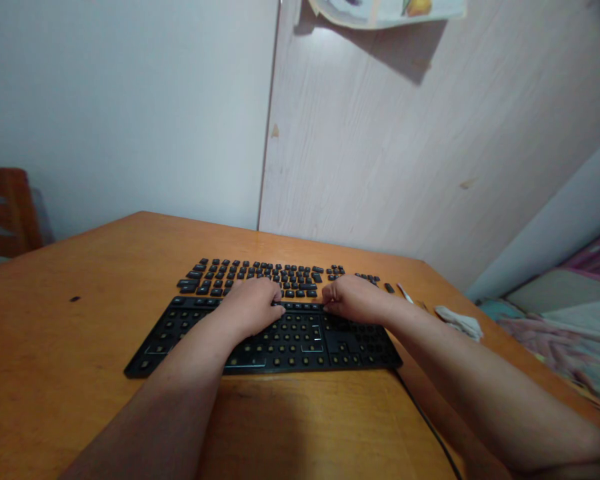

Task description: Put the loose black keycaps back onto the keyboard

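Note:
A black keyboard (295, 365) lies flat on the wooden table, most of its key positions bare and a row of keycaps in place along its far edge. My left hand (253, 308) rests across that far edge, fingers curled over it and thumb on the keyboard's face. Farther right, my right hand (353, 300) has thumb and fingertips pinched together at the end of the top row. Whatever sits between those fingertips is too small to make out. Loose black keycaps (220, 275) lie in rows just behind the keyboard, partly hidden by both hands.
A single dark piece (75, 299) lies on the table (70, 360) at left. To the right are a thin white-and-red tool (405, 293) and a crumpled whitish cloth (459, 322). The keyboard's cable (427, 421) runs toward me. A wooden chair (15, 207) stands left; a wall (180, 120) rises behind.

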### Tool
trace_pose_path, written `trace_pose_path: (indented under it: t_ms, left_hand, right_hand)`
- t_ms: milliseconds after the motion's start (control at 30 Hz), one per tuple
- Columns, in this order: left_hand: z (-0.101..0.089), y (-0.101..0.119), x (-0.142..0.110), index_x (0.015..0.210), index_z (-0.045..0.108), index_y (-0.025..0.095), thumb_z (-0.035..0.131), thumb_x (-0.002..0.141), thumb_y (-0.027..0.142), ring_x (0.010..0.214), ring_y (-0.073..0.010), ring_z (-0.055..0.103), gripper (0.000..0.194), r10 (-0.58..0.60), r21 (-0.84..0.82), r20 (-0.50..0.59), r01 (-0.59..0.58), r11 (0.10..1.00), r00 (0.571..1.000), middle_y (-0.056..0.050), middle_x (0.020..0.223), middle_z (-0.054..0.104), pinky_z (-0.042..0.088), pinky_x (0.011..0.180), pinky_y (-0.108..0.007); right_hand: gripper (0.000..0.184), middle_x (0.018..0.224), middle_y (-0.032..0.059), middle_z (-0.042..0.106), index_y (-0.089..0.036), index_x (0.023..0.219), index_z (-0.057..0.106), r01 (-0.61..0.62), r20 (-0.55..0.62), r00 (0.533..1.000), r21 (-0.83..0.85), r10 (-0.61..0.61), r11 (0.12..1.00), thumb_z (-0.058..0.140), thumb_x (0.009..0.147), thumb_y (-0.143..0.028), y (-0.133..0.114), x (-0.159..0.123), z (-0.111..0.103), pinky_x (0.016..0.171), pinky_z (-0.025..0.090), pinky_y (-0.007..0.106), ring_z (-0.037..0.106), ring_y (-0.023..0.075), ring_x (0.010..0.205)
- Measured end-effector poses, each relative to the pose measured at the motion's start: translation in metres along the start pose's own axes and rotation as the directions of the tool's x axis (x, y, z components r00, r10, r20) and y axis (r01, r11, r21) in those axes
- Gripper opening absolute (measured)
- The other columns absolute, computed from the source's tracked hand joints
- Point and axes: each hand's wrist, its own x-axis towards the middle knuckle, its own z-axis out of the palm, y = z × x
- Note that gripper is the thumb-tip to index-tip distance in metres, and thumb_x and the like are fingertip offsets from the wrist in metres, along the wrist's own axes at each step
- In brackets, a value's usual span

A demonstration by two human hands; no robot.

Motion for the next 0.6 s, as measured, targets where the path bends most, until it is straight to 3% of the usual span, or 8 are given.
trace_pose_path:
  t_ms: [433,600]
  left_hand:
    - [0.0004,0.0005,-0.0005,0.086,0.070,0.025,0.057,0.081,0.043,0.095,-0.0277,0.065,0.022,0.002,0.008,0.008,-0.002,1.000,1.000,-0.006,0.095,0.073,0.046,0.082,-0.039]
    - [0.0002,-0.0004,-0.0007,0.085,0.070,0.025,0.057,0.081,0.043,0.094,-0.0270,0.065,0.022,0.007,0.004,0.007,-0.007,1.000,1.000,-0.006,0.095,0.073,0.046,0.082,-0.038]
  right_hand:
    - [0.015,0.087,0.0061,0.074,-0.024,0.090,0.077,-0.060,0.048,0.997,-0.033,0.062,0.998,0.063,0.084,-0.027,-0.0076,0.0046,-0.0047,0.069,0.042,0.028,0.066,0.0211,0.082]
    - [0.025,0.096,0.0066,0.077,-0.025,0.103,0.078,-0.060,0.026,0.998,0.021,0.060,0.998,0.058,0.088,-0.030,-0.0001,-0.0031,-0.0024,0.072,0.044,0.029,0.068,0.0225,0.087]
